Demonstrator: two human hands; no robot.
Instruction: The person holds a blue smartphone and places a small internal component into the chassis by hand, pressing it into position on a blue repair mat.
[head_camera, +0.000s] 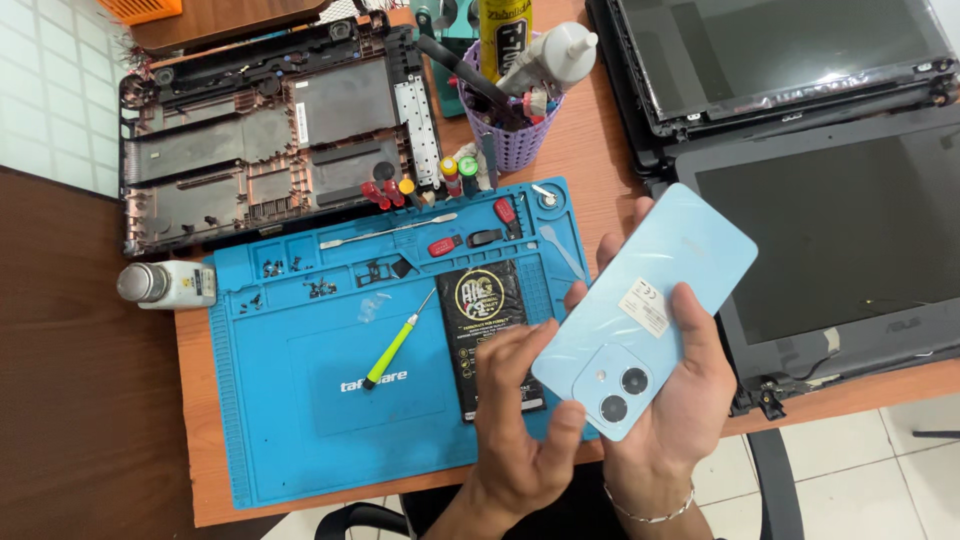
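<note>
A light blue smartphone (650, 305) is held back side up, above the right edge of a blue work mat (300, 420). My right hand (670, 400) cradles it from below and from the right, thumb across its edge. My left hand (520, 410) touches its lower left corner by the dark camera lenses, thumb under that corner. A black flat battery (485, 320) lies on the mat just left of the phone. A screwdriver with a yellow-green handle (395, 345) lies slanted near the mat's middle.
A stripped black laptop base (260, 130) lies at the back left, and dark laptop screens (830, 220) are stacked at the right. A purple tool basket (515, 120) stands behind the mat. A small white bottle (165, 285) lies left of the mat. Small screws and parts dot the mat's top.
</note>
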